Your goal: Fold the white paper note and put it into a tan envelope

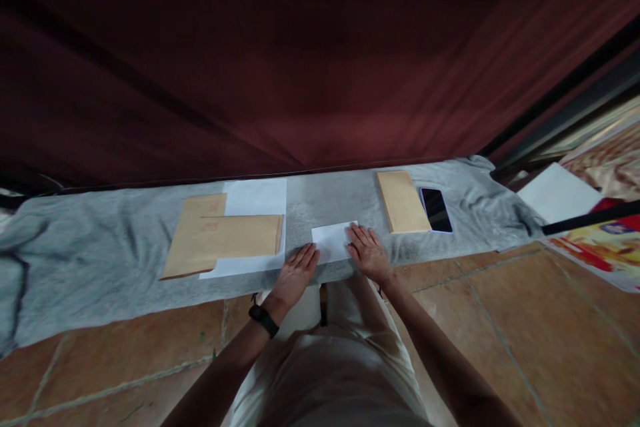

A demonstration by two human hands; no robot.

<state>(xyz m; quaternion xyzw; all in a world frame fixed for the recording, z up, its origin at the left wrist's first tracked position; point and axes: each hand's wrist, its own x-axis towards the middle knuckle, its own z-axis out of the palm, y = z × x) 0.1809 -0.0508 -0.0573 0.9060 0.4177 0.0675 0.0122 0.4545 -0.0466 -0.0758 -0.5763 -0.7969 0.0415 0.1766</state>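
A small folded white paper [330, 240] lies on a grey cloth [100, 253] spread over the floor. My left hand [296, 275] lies flat with fingers stretched out, touching the paper's left edge; a black watch is on that wrist. My right hand [367, 252] presses flat on the paper's right part, fingers spread. To the left, two brown envelopes [220, 240] overlap on a white sheet [257, 200]. To the right sits a stack of brown envelopes [403, 201] beside a black phone [437, 209].
A dark red curtain [300, 60] hangs behind the cloth. Brown floor tiles [525, 307] lie in front and to the right. A white sheet [557, 193], a black bar [590, 219] and colourful printed material [605, 247] sit at the far right.
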